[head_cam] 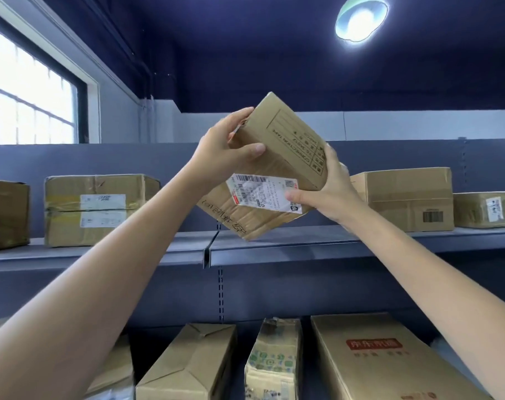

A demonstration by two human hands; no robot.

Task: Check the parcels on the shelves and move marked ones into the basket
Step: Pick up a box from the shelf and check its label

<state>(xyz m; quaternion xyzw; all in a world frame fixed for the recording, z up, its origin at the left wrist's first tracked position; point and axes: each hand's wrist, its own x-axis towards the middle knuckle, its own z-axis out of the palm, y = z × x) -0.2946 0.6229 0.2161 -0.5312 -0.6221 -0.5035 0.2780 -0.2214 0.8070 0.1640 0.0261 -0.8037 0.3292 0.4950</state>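
I hold a brown cardboard parcel (277, 145) tilted in the air above the upper shelf (274, 246). A white shipping label (264, 193) with barcodes faces me on its lower side, with dark handwriting beside it. My left hand (225, 151) grips the parcel's upper left corner, thumb across the front. My right hand (329, 189) grips its right lower edge, thumb on the label's end. No basket is in view.
More parcels stand on the upper shelf: two at the left (95, 209), a larger one (407, 197) and a small one (482, 209) at the right. Several boxes (375, 359) lie on the lower shelf. A window is at the far left.
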